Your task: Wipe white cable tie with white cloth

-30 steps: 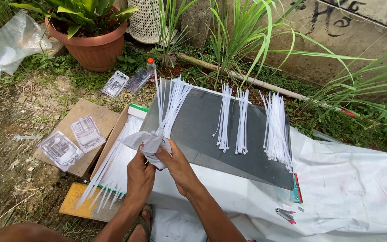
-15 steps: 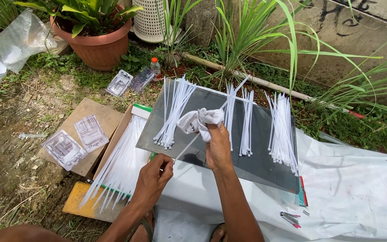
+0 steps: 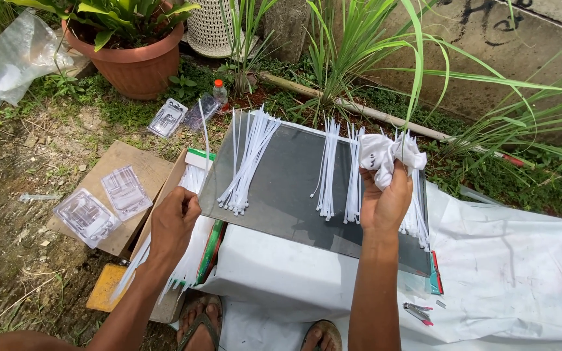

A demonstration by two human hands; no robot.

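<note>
Head view: the right hand has its grip closed around a crumpled white cloth, held over the far right part of a dark glass pane. The pane lies tilted on a box draped in white sheeting, serving as the tabletop. Three bundles of white cable ties rest on the pane: a fanned left bundle, a middle bundle, and a right bundle partly hidden behind the right hand and cloth.

The left hand is at the pane's near left corner, fingers curled around a single white cable tie that rises past the pane's left edge. A further stock of ties lies in an open carton below that corner.

Risks, as judged from this position:
- The cloth is touching or just above the right bundle; a sweep could scatter the loose ties or push them off the far edge into the grass.
- The pane slopes and appears unsecured; pressure near one edge could tip or slide it.
- Bare pane edges lie close to both wrists, so a cut is possible.
- The one pinched tie could slip out of the left hand.
</note>
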